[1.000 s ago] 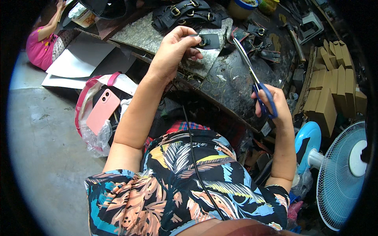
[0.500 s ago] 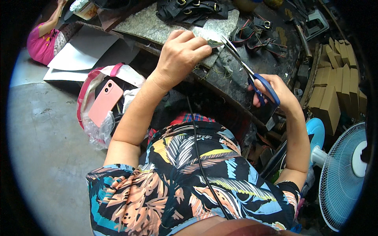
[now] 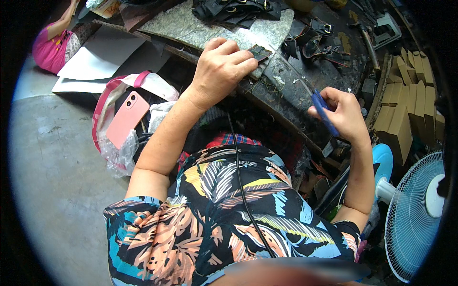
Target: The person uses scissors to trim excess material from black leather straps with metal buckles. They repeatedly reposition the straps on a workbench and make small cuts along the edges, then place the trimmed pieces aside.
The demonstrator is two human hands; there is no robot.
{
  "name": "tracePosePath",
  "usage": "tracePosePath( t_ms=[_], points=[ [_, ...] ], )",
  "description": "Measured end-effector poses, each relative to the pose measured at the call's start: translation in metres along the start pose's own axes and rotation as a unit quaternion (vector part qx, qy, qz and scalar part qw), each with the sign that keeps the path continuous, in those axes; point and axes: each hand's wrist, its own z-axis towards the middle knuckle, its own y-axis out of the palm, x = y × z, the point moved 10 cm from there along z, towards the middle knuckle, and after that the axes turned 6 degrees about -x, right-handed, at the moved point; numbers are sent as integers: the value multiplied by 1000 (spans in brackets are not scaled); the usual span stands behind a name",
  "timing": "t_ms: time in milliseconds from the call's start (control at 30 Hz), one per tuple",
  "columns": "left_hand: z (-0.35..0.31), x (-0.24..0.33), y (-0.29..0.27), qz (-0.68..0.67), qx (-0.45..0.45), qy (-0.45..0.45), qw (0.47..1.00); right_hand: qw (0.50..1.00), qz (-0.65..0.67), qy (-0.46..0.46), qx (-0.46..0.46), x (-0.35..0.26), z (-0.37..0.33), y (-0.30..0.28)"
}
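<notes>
My left hand [image 3: 223,67] is closed, pinching a short dark strap piece [image 3: 260,52] that sticks out past the thumb and forefinger. To the right, my right hand [image 3: 339,113] grips scissors by their blue handles [image 3: 323,112]. Their long metal blades [image 3: 295,75] point up and left, with the tips close to the strap piece; they look nearly edge-on. Beyond my left hand, black straps with metal buckles [image 3: 238,10] lie on a grey stone slab [image 3: 179,25]. More dark straps with red edges [image 3: 312,46] are heaped right of the slab.
A hammer [image 3: 368,47] lies on the dark workbench [image 3: 291,107], beside cardboard boxes [image 3: 398,119]. A fan [image 3: 412,214] stands at right. On the left are white sheets [image 3: 98,55], a bag [image 3: 99,121] with a pink phone [image 3: 128,119], and another person in pink [image 3: 49,51].
The scissors have turned edge-on and their spread handles now overlap. My right hand has shifted slightly right and down. The strap piece in my left hand shows more of its face.
</notes>
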Motion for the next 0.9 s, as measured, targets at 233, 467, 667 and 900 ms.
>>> tracePosePath(
  t_ms=[233,467,667,900],
  points=[
    [2,1,-4,-5,-1,2,1000,945,-292,-96,116,-56,-11,-7],
    [-14,-58,14,-408,15,-304,861,990,-61,-32,119,-33,-10,-26],
    [4,-61,14,-140,-78,-242,957,987,-114,-38,104,-31,-14,-19],
    [19,-7,-5,56,-27,1,998,980,-54,-73,179,-26,-26,-30]
  ],
)
